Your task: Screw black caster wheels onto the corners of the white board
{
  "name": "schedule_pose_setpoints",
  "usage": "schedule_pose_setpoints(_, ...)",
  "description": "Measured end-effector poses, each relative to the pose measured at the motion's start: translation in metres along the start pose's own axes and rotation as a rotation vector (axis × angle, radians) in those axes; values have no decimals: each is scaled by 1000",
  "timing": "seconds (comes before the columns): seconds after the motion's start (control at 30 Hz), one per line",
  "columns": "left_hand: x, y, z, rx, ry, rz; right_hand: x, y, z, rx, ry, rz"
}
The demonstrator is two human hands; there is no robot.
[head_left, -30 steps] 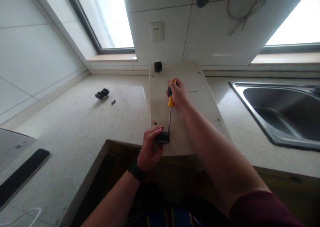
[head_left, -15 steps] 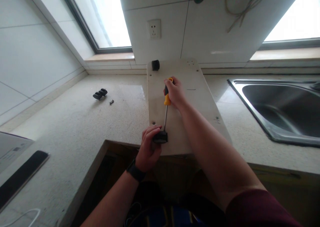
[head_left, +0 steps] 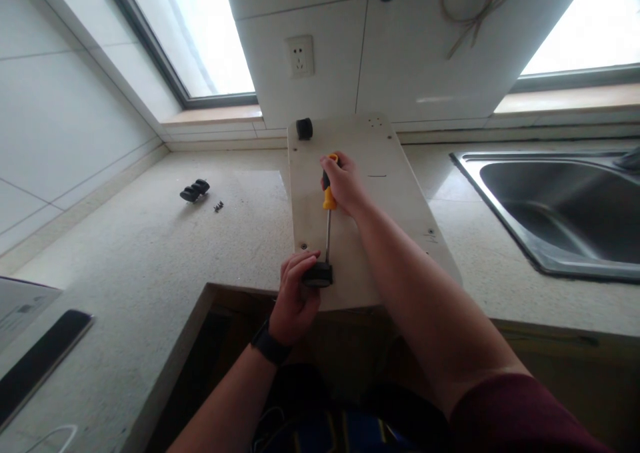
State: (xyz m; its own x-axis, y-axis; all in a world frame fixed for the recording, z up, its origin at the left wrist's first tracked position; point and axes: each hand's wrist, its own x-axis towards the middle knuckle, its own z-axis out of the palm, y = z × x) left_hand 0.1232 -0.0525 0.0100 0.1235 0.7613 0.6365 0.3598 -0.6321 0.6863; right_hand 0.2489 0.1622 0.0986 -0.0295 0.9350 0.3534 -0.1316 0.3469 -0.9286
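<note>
My right hand (head_left: 346, 181) is closed around the yellow and black handle of a screwdriver (head_left: 329, 201). Its metal shaft points down to a black caster wheel (head_left: 318, 275) at the near left corner of a pale board (head_left: 380, 156). The tip meets the caster's far edge; the screw there is too small to make out. My left hand (head_left: 296, 300), with a dark watch on the wrist, grips that caster from its left side. Another black caster (head_left: 304, 129) stands at the board's far left corner. Small holes show at the board's far right corner.
Left of the board, black casters (head_left: 195, 190) lie on the counter (head_left: 240, 240) beside several small screws (head_left: 219, 206). A long dark object (head_left: 45, 363) lies at the far left. A steel sink (head_left: 525, 253) is at the right. The counter has a cut-out near my body.
The whole view has shifted slightly, so the scene sits a little further left. Both hands keep their hold on the screwdriver and the caster, with little other movement.
</note>
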Motion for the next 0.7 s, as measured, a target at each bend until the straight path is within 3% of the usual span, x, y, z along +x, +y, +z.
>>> schedule_pose_setpoints(0.2, 0, 0, 0, 2, -1, -2, -3, -3, 0, 60, 55, 17)
schedule_pose_setpoints(0.7, -4, -1, 2, -44, 15, -16, -8, -9, -16, 411, 416, 49)
